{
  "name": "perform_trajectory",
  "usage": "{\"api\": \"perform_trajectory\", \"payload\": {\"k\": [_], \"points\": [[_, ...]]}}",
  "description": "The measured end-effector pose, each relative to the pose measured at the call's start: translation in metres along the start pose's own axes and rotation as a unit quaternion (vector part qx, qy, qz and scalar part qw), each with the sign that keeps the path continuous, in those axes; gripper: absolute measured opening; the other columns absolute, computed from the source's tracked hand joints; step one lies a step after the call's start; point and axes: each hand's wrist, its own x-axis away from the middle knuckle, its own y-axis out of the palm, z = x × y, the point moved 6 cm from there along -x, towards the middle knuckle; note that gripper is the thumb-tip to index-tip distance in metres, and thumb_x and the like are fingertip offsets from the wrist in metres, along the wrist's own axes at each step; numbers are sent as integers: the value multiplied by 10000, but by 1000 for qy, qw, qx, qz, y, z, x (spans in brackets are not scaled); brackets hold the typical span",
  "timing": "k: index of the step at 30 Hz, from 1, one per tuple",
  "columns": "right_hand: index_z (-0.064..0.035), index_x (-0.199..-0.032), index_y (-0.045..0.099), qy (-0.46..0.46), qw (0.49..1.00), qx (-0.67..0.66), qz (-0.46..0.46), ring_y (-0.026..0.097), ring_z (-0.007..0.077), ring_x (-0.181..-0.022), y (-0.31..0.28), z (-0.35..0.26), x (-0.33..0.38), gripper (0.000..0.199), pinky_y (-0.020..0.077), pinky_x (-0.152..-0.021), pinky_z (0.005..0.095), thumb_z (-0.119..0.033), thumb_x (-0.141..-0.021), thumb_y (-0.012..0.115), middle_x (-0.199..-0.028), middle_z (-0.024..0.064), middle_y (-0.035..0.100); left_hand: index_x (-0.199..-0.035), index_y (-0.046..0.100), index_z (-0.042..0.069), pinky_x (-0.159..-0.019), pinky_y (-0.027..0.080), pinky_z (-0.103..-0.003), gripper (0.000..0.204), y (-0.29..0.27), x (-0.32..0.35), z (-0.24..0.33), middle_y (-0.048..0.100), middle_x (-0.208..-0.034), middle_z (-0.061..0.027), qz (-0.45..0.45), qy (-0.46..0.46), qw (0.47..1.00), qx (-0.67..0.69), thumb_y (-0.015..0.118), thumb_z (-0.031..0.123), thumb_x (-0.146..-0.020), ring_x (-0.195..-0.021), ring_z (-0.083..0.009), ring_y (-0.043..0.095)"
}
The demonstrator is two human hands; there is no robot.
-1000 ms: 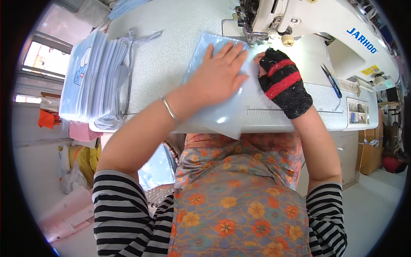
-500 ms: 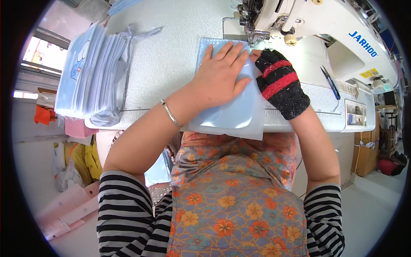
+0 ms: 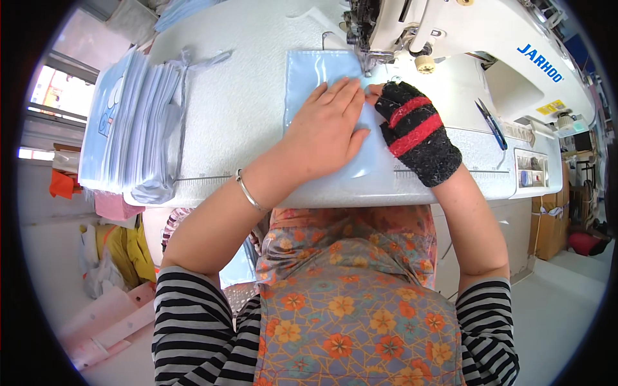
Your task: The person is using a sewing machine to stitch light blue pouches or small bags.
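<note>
A light blue, glossy plastic sheet [image 3: 306,74] lies on the white sewing table, its right edge by the presser foot [image 3: 369,63] of the sewing machine [image 3: 476,38]. Whether it is one layer or several, I cannot tell. My left hand [image 3: 324,132] rests flat on the sheet, fingers stretched toward the needle and thumb apart. In a black fingerless glove with red stripes, my right hand [image 3: 420,132] sits just right of the sheet. Its fingers are curled, and the fingertips pinch the sheet's right edge just in front of the foot.
A thick stack of light blue printed pieces [image 3: 132,128] stands at the table's left, tied with a cloth strip. Dark thread snips [image 3: 492,125] lie to the right, near a small compartment tray [image 3: 532,170] with bobbins. A ruler strip [image 3: 476,175] runs along the table's front edge.
The sheet has slid away from me past the presser foot, so more of its far end shows beyond my left fingers. My hands stay near the same spot; the whole view has shifted slightly.
</note>
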Motion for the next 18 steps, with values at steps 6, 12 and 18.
{"api": "perform_trajectory", "payload": {"k": [6, 12, 18], "points": [[-33, -1165, 642, 8, 1000, -5, -1, 588, 336, -1136, 0, 0, 2, 451, 464, -1007, 421, 30, -721, 595, -1206, 142, 633, -1253, 551, -43, -1081, 400, -492, 474, -3, -4, -2, 541, -1330, -210, 29, 21, 999, 19, 647, 202, -859, -1278, -347, 497], [-12, -1151, 634, -8, 1000, 5, 14, 593, 348, -1117, -4, -6, 0, 424, 462, -1004, 439, -9, -727, 618, -1194, 161, 630, -1139, 631, 36, -1030, 443, -457, 303, -6, -14, -21, 602, -1216, -139, 62, 69, 995, 28, 627, 107, -844, -1145, -314, 584], [3, -1155, 627, 13, 1000, -3, -5, 590, 351, -1110, -3, -9, -5, 365, 460, -996, 445, -64, -796, 636, -1207, 174, 620, -1076, 656, 49, -932, 483, -427, 266, -9, -25, -35, 635, -1141, -117, 84, 112, 989, 52, 626, 50, -812, -1032, -314, 624]]}}
